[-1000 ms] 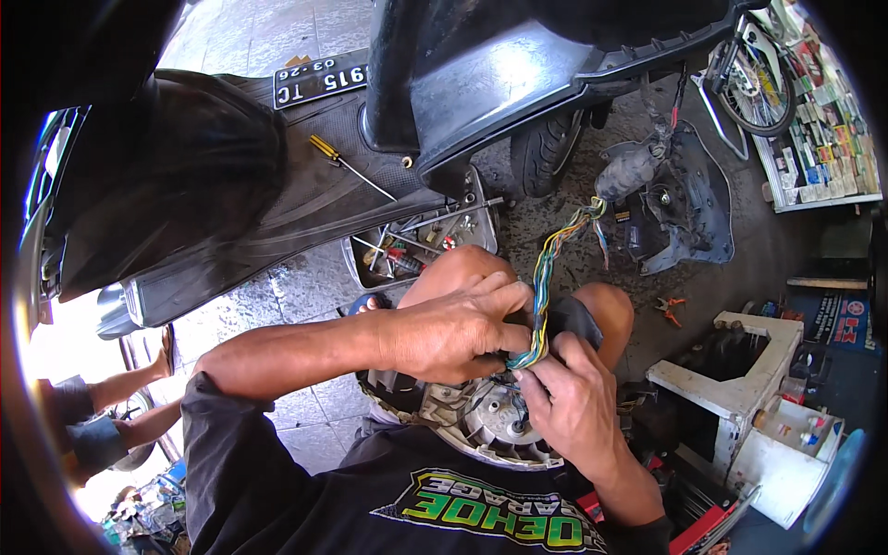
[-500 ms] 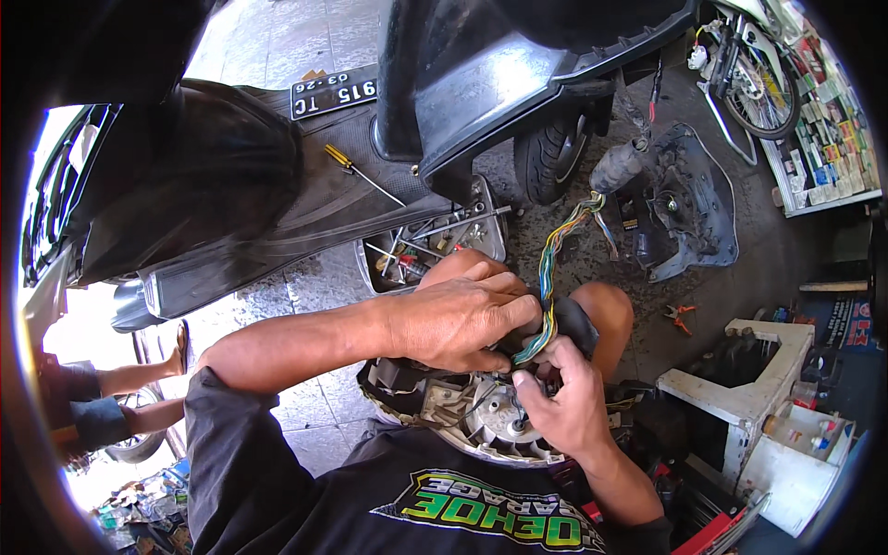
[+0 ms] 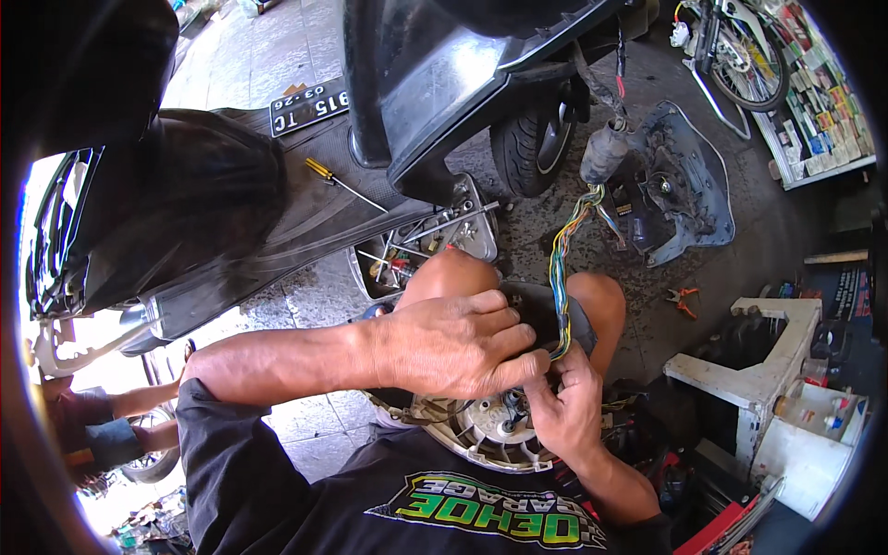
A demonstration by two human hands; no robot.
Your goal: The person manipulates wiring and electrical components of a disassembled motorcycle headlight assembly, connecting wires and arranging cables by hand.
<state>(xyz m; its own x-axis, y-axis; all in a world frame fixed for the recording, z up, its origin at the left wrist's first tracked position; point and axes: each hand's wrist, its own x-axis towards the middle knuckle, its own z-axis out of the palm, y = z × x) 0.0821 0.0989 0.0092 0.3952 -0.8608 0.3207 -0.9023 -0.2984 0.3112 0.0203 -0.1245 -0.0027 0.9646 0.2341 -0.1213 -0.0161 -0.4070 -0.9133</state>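
A bundle of coloured wires (image 3: 558,268) runs down from a grey ribbed boot to both hands. My right hand (image 3: 566,407) is closed, its thumb and fingers pinching the lower end of the bundle. My left hand (image 3: 458,347) has its fingers curled, with thumb and forefinger pressed at the same spot from the left. The exact grip point is hidden behind the fingers. Below the hands, against my lap, rests a pale round plastic housing (image 3: 486,435) with ribs and a small dark connector, partly covered by my left hand.
A tool case (image 3: 486,242) with loose tools stands beyond my knees. A yellow-handled screwdriver (image 3: 344,183) lies on the scooter's footboard (image 3: 277,222). On the floor are a dark plastic cover (image 3: 689,199) and orange-handled pliers (image 3: 683,302). A white metal stand (image 3: 740,388) is at right; another person's legs (image 3: 139,407) show at left.
My left hand has shifted, its thumb now beside my right fingertips and covering more of the housing. The wires hang straighter and a little farther right. The whole view has tilted slightly.
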